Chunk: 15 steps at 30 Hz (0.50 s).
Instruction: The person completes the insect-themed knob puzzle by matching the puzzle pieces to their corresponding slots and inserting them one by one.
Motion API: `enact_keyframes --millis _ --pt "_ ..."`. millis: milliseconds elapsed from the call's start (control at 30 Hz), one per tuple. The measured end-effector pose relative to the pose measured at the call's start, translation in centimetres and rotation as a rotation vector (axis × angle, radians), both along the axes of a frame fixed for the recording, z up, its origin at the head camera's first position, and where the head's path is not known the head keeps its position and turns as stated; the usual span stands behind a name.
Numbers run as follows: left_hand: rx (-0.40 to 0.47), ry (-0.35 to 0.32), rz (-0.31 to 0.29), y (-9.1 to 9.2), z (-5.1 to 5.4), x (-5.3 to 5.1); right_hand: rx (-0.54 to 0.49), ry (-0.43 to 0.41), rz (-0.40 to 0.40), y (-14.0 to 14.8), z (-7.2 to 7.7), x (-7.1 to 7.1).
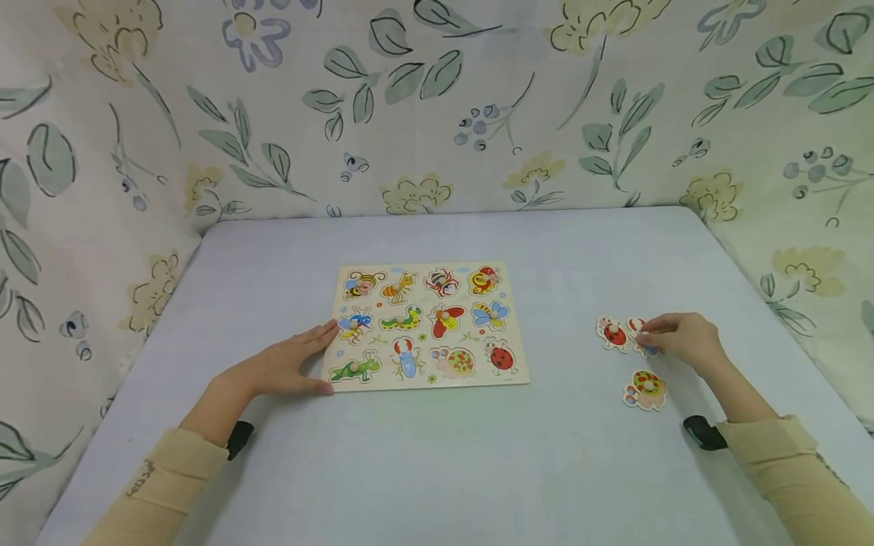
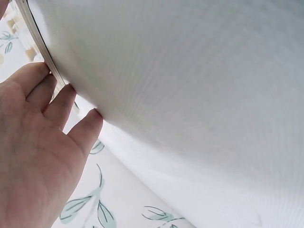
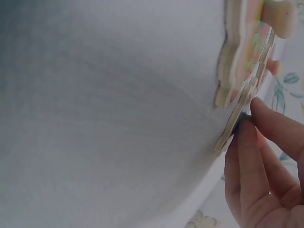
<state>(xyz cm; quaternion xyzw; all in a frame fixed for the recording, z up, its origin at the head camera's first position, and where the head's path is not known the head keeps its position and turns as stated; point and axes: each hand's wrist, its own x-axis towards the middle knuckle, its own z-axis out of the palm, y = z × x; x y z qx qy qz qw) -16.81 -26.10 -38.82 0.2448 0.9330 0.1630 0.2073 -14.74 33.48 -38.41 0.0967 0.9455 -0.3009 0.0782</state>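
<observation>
My left hand (image 1: 290, 365) lies along the left edge of a wooden insect puzzle board (image 1: 382, 382), fingers extended and touching its side; the left wrist view shows the fingertips (image 2: 71, 90) at that edge. Over on the right, my right hand (image 1: 683, 340) pinches a stag beetle puzzle piece (image 1: 638, 331) between thumb and fingers. In the right wrist view, this beetle piece (image 3: 232, 121) is seen edge-on, close to the table and partly hidden by the fingers. A ladybug piece (image 1: 612, 334) lies just left of it, and a snail piece (image 1: 645, 389) lies nearer to me.
Knobbed insect pieces, such as a caterpillar piece (image 1: 401, 318) and a grasshopper piece (image 1: 356, 368), sit in the board. Its bottom row shows printed beetle, snail and ladybug (image 1: 501, 356) pictures without knobs. A white table (image 1: 437, 462) carries everything, with floral cloth (image 1: 437, 144) behind.
</observation>
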Motion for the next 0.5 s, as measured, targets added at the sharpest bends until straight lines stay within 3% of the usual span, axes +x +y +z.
enact_keyframes --millis 500 --pt "0.016 -0.017 -0.003 0.12 0.34 0.15 0.007 -0.019 -0.014 -0.11 0.36 -0.04"
